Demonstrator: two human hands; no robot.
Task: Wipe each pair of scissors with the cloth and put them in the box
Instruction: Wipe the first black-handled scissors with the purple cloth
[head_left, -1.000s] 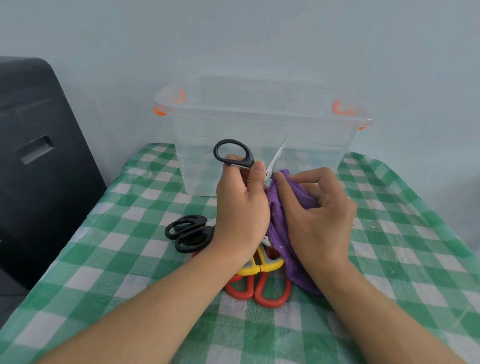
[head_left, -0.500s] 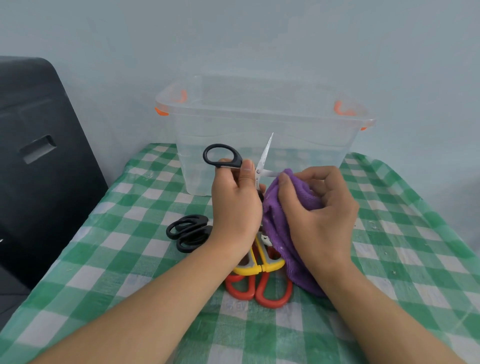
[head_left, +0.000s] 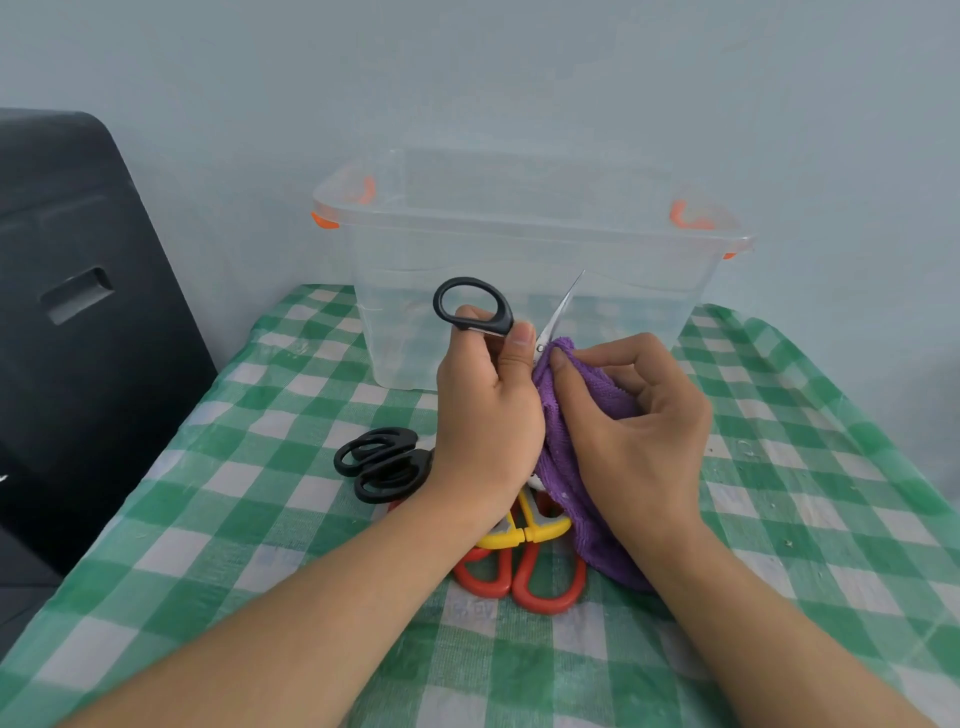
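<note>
Before the box (head_left: 519, 249), hands (seemingly both gripping) rub cloth (head_left: 576, 415) on scissors (head_left: 475, 312).

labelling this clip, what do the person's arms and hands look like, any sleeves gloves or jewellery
Both forearms are bare as far as the picture shows, with no sleeve in view. The left hand and the right hand wear no gloves. No ring, watch or bracelet shows on the fingers or wrists, and the nails that show are short and unpainted.

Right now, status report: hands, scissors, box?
Left hand grips black scissors; right hand pinches purple cloth on blade. Clear box looks empty. Nothing blocking.
</note>
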